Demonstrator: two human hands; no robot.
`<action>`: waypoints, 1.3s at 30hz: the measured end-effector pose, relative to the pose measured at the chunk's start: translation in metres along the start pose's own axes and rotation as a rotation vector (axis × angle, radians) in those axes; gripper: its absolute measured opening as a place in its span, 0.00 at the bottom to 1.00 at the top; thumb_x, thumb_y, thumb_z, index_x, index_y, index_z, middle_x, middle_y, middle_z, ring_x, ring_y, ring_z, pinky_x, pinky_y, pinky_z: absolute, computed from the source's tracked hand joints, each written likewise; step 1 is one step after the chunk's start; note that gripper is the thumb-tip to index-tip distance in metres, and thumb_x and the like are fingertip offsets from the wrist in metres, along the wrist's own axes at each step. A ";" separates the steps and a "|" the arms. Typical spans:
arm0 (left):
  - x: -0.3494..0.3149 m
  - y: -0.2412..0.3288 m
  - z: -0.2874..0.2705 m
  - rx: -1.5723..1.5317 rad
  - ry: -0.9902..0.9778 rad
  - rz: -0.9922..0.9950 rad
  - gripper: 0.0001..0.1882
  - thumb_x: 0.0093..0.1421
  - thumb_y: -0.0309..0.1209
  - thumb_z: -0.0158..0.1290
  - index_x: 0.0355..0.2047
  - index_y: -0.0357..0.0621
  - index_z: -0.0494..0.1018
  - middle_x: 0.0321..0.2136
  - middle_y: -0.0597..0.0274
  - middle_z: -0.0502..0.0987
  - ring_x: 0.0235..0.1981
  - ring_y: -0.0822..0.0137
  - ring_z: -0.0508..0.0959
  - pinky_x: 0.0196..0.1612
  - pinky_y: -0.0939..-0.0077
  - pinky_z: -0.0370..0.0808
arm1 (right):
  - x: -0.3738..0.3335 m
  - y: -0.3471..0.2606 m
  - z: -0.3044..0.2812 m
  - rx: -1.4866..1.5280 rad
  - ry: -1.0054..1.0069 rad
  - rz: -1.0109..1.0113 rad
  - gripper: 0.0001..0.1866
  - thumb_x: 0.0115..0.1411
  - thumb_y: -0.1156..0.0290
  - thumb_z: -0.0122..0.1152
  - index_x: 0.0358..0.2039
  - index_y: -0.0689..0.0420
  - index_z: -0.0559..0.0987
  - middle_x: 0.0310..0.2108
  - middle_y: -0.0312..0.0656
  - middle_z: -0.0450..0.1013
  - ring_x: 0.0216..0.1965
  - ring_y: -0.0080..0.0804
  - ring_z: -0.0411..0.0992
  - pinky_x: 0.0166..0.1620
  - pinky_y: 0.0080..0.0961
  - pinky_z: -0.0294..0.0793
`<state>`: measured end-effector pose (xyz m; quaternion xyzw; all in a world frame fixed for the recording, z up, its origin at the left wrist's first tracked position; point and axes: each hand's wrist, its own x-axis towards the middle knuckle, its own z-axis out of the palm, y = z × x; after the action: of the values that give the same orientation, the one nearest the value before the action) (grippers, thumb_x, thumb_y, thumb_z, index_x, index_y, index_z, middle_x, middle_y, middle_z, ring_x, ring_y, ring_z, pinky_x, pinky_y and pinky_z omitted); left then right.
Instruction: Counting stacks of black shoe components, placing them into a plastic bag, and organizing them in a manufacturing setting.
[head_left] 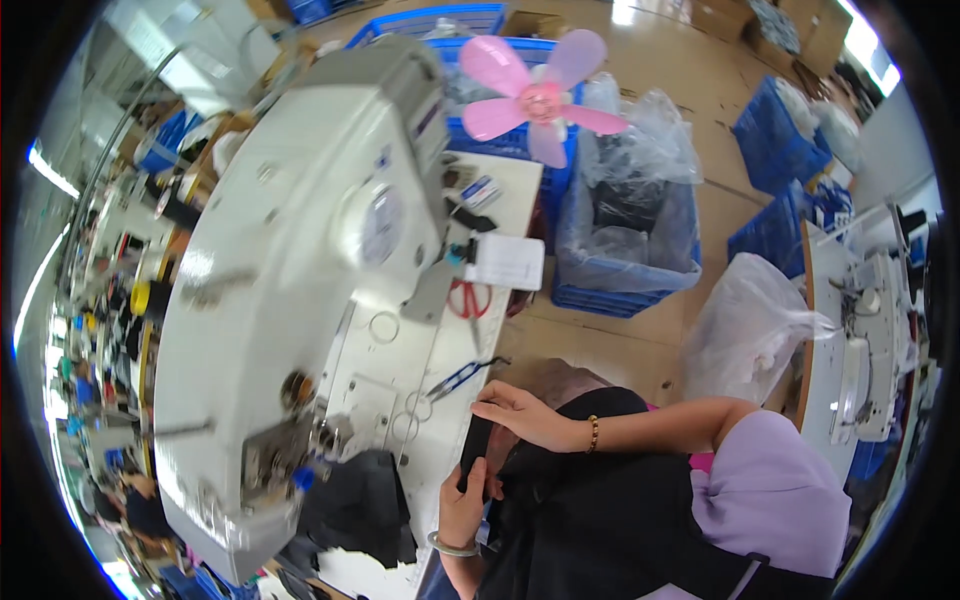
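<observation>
left hand (461, 513) and right hand (530, 416) pinching narrow black fabric strip (476, 449) at edge of white worktop (427, 465).

Person is wearing a lavender short sleeve (775, 490) and a black apron-like garment (600, 510) with a thin strap (746, 577), a gold-and-dark beaded bracelet (594, 434) is circling the right hand's (528, 416) wrist, and a plain silvery bangle (453, 547) is circling the left's (462, 510).
</observation>
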<state>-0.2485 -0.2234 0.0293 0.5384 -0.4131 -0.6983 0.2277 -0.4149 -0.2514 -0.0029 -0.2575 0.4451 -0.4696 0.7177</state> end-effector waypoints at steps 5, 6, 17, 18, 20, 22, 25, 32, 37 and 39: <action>0.046 0.021 0.046 0.386 -0.146 -0.052 0.18 0.62 0.41 0.45 0.28 0.35 0.70 0.16 0.63 0.70 0.17 0.74 0.69 0.24 0.81 0.68 | -0.007 -0.021 -0.069 -0.132 0.086 0.017 0.13 0.59 0.59 0.55 0.31 0.57 0.71 0.18 0.29 0.63 0.14 0.13 0.57 0.16 0.15 0.54; 0.051 0.025 0.055 0.405 -0.167 -0.055 0.18 0.62 0.41 0.45 0.28 0.35 0.70 0.16 0.63 0.70 0.17 0.74 0.69 0.24 0.81 0.68 | -0.009 -0.022 -0.078 -0.215 0.071 0.017 0.13 0.58 0.60 0.55 0.29 0.58 0.71 0.17 0.30 0.63 0.15 0.15 0.58 0.17 0.17 0.55; 0.129 0.035 0.127 0.589 -0.361 -0.287 0.30 0.64 0.50 0.33 0.19 0.38 0.70 0.10 0.67 0.64 0.11 0.76 0.63 0.16 0.81 0.57 | -0.038 -0.030 -0.163 -0.030 0.316 0.048 0.14 0.60 0.59 0.52 0.29 0.58 0.71 0.18 0.31 0.64 0.16 0.15 0.60 0.19 0.17 0.60; 0.133 0.038 0.139 0.568 -0.370 -0.335 0.30 0.64 0.50 0.33 0.19 0.38 0.70 0.10 0.67 0.64 0.11 0.76 0.63 0.16 0.81 0.57 | -0.040 -0.036 -0.178 -0.043 0.275 0.083 0.14 0.61 0.58 0.50 0.30 0.57 0.70 0.20 0.30 0.65 0.16 0.14 0.60 0.18 0.16 0.59; 0.146 0.041 0.158 0.574 -0.392 -0.356 0.29 0.64 0.49 0.32 0.20 0.39 0.70 0.09 0.68 0.63 0.11 0.76 0.62 0.16 0.81 0.57 | -0.030 -0.027 -0.231 -0.255 0.347 0.017 0.16 0.61 0.57 0.49 0.31 0.58 0.72 0.19 0.31 0.69 0.19 0.16 0.64 0.23 0.18 0.65; 0.162 0.043 0.174 0.450 -0.290 -0.377 0.29 0.65 0.49 0.31 0.21 0.40 0.70 0.10 0.69 0.63 0.12 0.76 0.61 0.17 0.82 0.57 | -0.016 -0.013 -0.311 -0.578 0.580 -0.126 0.16 0.57 0.60 0.52 0.28 0.62 0.75 0.23 0.47 0.73 0.24 0.40 0.73 0.30 0.35 0.70; 0.193 0.045 0.211 0.353 -0.223 -0.412 0.30 0.65 0.51 0.30 0.24 0.38 0.69 0.13 0.69 0.64 0.14 0.77 0.61 0.19 0.83 0.58 | 0.016 0.019 -0.460 -0.783 0.839 -0.089 0.10 0.51 0.68 0.52 0.25 0.63 0.76 0.26 0.53 0.73 0.32 0.51 0.71 0.38 0.39 0.70; 0.273 0.032 0.325 0.070 0.066 -0.549 0.21 0.64 0.48 0.40 0.27 0.41 0.64 0.16 0.73 0.58 0.18 0.80 0.58 0.21 0.83 0.56 | 0.143 0.095 -0.658 -0.745 1.131 0.590 0.43 0.39 0.49 0.68 0.46 0.70 0.66 0.46 0.69 0.63 0.51 0.56 0.61 0.49 0.38 0.66; 0.330 0.004 0.368 0.118 0.242 -0.500 0.09 0.56 0.28 0.53 0.26 0.43 0.64 0.17 0.69 0.64 0.17 0.80 0.59 0.20 0.85 0.56 | 0.149 0.167 -0.733 -0.676 0.947 0.386 0.39 0.48 0.52 0.62 0.53 0.62 0.59 0.32 0.47 0.73 0.35 0.43 0.71 0.35 0.36 0.70; 0.338 -0.015 0.366 0.174 0.356 -0.410 0.09 0.55 0.28 0.55 0.26 0.43 0.64 0.18 0.67 0.66 0.16 0.81 0.60 0.20 0.85 0.55 | 0.179 0.124 -0.674 0.560 1.162 -0.102 0.15 0.55 0.58 0.52 0.36 0.56 0.71 0.17 0.33 0.63 0.17 0.27 0.62 0.20 0.25 0.62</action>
<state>-0.6975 -0.3518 -0.1450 0.7424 -0.3074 -0.5861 0.1037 -0.9241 -0.3274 -0.4895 0.2149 0.6089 -0.6642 0.3766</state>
